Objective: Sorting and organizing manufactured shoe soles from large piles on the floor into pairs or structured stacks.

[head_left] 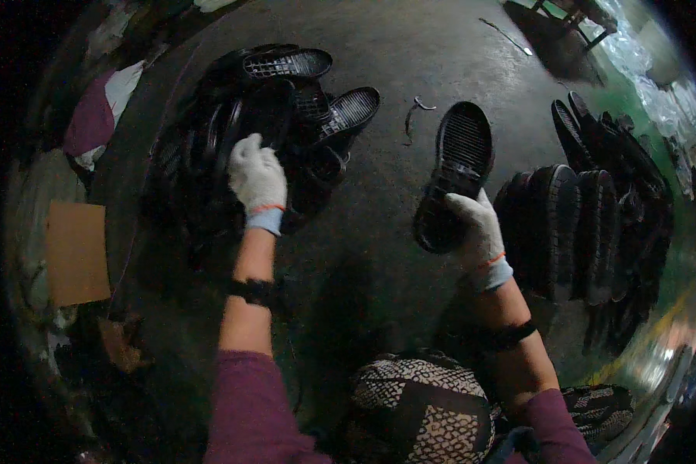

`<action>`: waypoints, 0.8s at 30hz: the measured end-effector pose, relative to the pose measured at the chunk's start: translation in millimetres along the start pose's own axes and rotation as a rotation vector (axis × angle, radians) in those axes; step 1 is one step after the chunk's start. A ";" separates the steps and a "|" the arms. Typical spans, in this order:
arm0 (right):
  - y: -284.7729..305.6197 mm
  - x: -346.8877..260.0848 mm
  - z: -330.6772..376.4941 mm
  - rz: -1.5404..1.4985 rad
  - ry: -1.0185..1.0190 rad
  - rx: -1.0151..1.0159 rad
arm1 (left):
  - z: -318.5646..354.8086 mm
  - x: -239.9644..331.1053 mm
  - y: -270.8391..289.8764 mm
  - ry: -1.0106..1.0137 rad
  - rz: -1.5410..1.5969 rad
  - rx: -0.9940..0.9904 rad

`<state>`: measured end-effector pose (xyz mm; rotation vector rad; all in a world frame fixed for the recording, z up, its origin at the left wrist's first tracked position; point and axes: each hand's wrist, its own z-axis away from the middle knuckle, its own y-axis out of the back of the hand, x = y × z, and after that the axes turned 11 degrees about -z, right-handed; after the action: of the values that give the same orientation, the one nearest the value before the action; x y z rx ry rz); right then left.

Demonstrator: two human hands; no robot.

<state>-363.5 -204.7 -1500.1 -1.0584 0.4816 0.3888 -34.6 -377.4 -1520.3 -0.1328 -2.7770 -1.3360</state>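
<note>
My right hand (479, 232), in a white knitted glove with an orange-edged cuff, grips a black shoe sole (465, 143) near its lower end. The sole stands tilted, its ribbed face toward me and my thumb across it. On the left, my gloved left hand (258, 176) is at a heap of black soles (290, 63), with its fingers curled against a dark sole (271, 112). Where those fingertips meet it is too dark to see fully. Several soles in this heap lie with their ribbed or gridded faces up.
At right, more black soles (561, 224) stand in a row, with others (572, 135) behind them. Thin scraps (419, 104) lie on the dark floor (394, 46). Brown cardboard (77, 251) and a maroon-and-white cloth (93, 112) are at left. Clear plastic sheeting (657, 93) lies far right.
</note>
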 end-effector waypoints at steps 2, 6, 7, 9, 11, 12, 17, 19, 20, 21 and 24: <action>17.9 -20.8 10.5 0.077 0.025 -0.001 | -4.8 -5.3 -8.1 0.129 -0.188 -0.163; 28.3 -55.7 35.9 0.143 0.036 -0.060 | -6.2 -39.7 -4.3 0.002 -0.355 -0.110; 25.9 -58.9 40.0 0.142 0.036 -0.053 | -8.6 -36.1 -4.7 -0.003 -0.352 -0.115; 14.7 -81.2 55.5 -0.271 -0.129 -0.321 | -12.5 -23.0 -10.4 0.215 -0.423 -0.515; -26.0 -60.6 63.2 -0.188 0.067 -0.220 | -26.7 -67.5 -7.9 0.332 -0.232 -0.648; -33.3 -63.4 63.5 -0.302 0.112 -0.266 | -33.1 -72.5 -15.2 0.269 -0.141 -0.615; -17.4 -46.3 43.8 -0.416 -0.005 -0.442 | -39.1 -70.4 -5.7 0.272 0.005 -0.644; -4.0 -51.5 37.4 -0.260 -0.110 -0.376 | -22.5 -22.1 0.9 0.278 0.144 -0.581; -3.4 -51.2 38.6 -0.202 -0.077 -0.328 | -20.2 -8.4 13.1 0.449 0.580 -0.787; -7.0 -51.9 39.2 -0.196 -0.065 -0.318 | -14.2 10.6 23.0 0.615 1.031 -0.981; -39.0 -53.8 35.1 0.144 0.162 -0.269 | 23.1 79.6 49.6 0.791 1.298 -0.792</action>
<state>-381.2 -194.4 -1427.8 -1.3265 0.6650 0.5074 -109.0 -324.4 -1489.2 -0.9461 -0.9485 -1.4024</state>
